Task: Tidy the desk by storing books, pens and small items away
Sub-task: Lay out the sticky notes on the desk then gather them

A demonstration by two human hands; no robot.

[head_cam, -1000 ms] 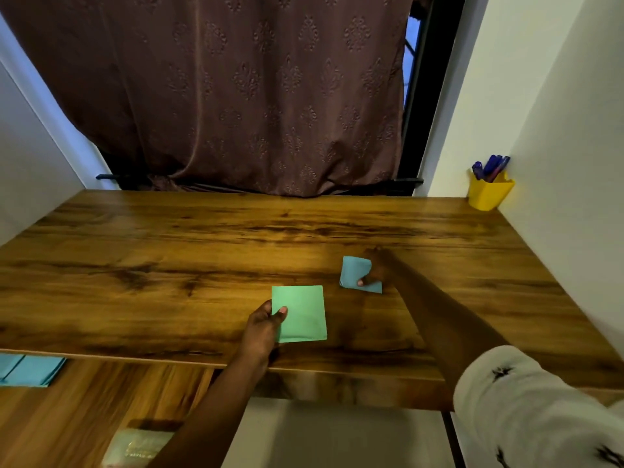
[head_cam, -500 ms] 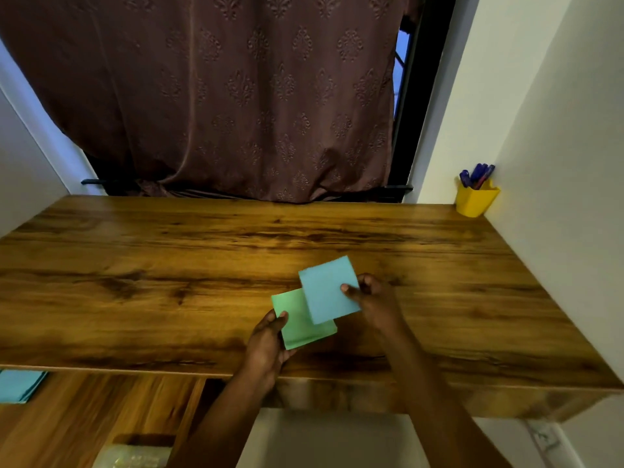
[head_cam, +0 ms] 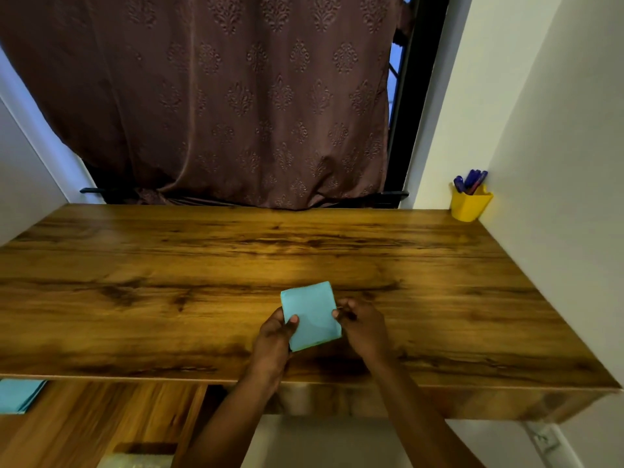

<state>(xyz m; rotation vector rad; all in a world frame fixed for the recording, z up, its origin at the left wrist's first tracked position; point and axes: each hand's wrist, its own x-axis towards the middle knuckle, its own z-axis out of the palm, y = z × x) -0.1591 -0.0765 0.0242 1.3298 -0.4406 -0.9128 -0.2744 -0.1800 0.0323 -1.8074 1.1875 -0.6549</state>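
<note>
Hanging at twelve o'clock, a brown patterned curtain [head_cam: 219, 96] fills the wall behind the wooden desk [head_cam: 169, 265]. Toward six o'clock, just above the desk's near part, the left hand [head_cam: 273, 339] grips a blue note pad [head_cam: 310, 315], thumb on top. The right hand [head_cam: 363, 327] pinches the pad's three o'clock edge with curled fingers. Blue sheets [head_cam: 18, 396] lie lower down at eight o'clock. At two o'clock, in the far corner, a yellow cup [head_cam: 471, 206] holds blue pens [head_cam: 469, 182].

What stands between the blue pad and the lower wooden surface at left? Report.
Nothing visible. The left hand and right hand hold the blue pad over the desk near its front edge; only bare desktop lies toward the lower wooden surface.
</note>
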